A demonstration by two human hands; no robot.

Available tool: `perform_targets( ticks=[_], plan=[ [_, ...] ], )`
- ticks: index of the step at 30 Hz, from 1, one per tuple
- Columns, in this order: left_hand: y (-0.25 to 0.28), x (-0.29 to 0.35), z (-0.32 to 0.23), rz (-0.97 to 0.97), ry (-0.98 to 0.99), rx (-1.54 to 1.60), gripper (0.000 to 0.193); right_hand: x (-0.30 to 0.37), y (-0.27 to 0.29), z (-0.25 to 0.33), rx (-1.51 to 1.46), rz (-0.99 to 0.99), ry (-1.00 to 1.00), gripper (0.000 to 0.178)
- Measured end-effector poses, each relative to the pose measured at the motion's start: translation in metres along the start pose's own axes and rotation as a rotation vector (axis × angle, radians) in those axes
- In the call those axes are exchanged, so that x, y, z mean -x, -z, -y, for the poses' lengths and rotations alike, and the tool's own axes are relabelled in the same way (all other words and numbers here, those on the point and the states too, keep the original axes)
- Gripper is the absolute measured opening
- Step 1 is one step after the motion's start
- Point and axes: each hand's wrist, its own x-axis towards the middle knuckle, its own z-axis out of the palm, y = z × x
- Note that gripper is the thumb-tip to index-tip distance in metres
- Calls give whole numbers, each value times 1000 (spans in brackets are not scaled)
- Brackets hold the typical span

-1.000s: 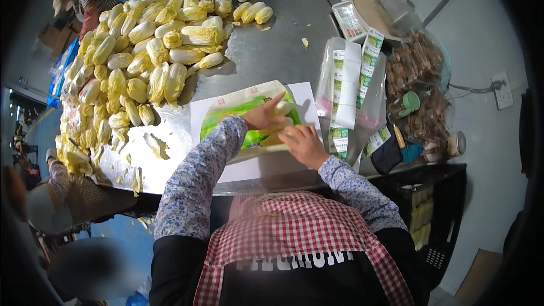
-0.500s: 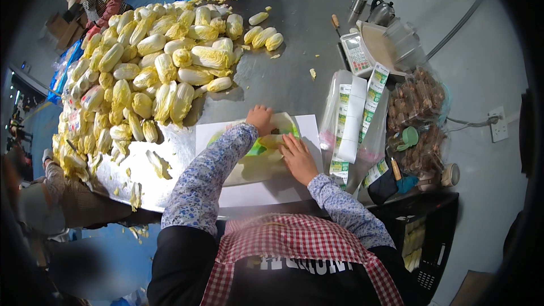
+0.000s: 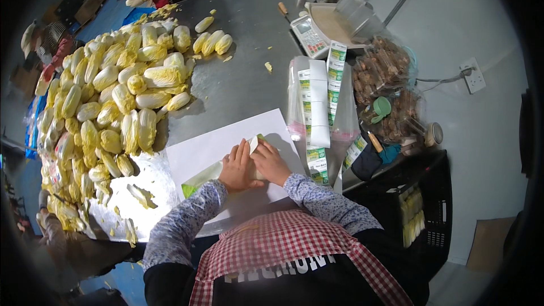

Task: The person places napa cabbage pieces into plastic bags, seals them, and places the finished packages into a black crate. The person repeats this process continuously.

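A whitish plastic bag with bright green print lies folded over on a white sheet at the table's near edge. My left hand wraps over it, fingers stretched forward and thumb pointing right. Close beside, touching the left, my right hand bends its fingers over the bag's far end, where a pale flap stands up between the fingertips. Whatever the bag contains is hidden under both hands.
Napa cabbages are heaped on the left of the metal table. To the right lie label strips, clear bags, a scale and packs of brown pieces. A black crate stands lower right; co-workers stand at the far left.
My hands have come together, and the bag, spread flatter before, is now folded into a narrow bundle. The white sheet lies more tilted. The whole view has shifted and turned.
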Motion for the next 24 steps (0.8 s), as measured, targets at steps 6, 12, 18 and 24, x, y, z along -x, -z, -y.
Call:
perform_targets(
  ticks=[6,12,18,24],
  plan=[
    [-7,11,-13,-87,-53,-102,88,-26,64,-58,-354,-432,-462,25],
    [-8,18,-24,-94,-80,-141,73,-29,91,-135,34,-88,-680,29],
    [-13,27,-30,-123,-78,-183,62,-5,152,-171,670,28,-505,20],
    [-14,27,-32,-153,-109,-207,64,-6,127,-185,-8,54,-332,14]
  ],
)
